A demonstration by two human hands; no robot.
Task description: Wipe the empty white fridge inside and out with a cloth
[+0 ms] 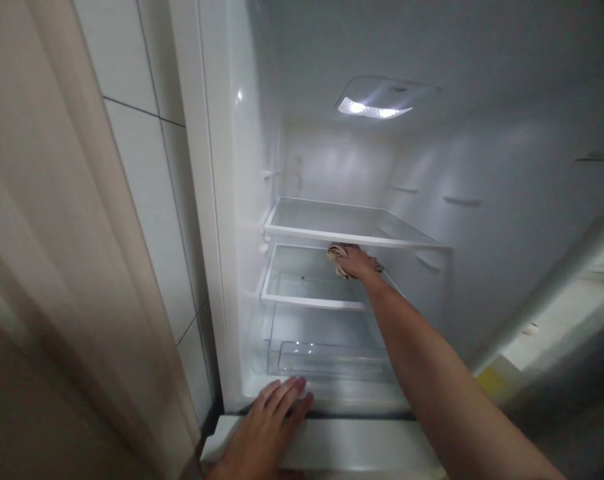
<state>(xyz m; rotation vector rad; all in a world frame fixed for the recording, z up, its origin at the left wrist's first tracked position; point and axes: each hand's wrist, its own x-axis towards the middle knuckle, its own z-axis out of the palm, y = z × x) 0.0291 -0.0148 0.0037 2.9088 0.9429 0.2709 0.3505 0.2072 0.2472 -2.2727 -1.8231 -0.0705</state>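
I look into an open white fridge. My right hand (358, 261) reaches deep inside, closed on a crumpled cloth (338, 252) pressed on the second glass shelf (302, 299), just under the top glass shelf (332, 232). My left hand (267, 427) lies flat, fingers stretched out, on the white ledge (352, 447) at the bottom front of the compartment. It holds nothing.
A clear drawer (327, 360) sits under the lower shelf. The fridge lamp (375, 107) is lit on the ceiling. Grey wall tiles (147, 200) and a pale curtain or panel (47, 233) stand at left. The fridge door (557, 293) is swung out at right.
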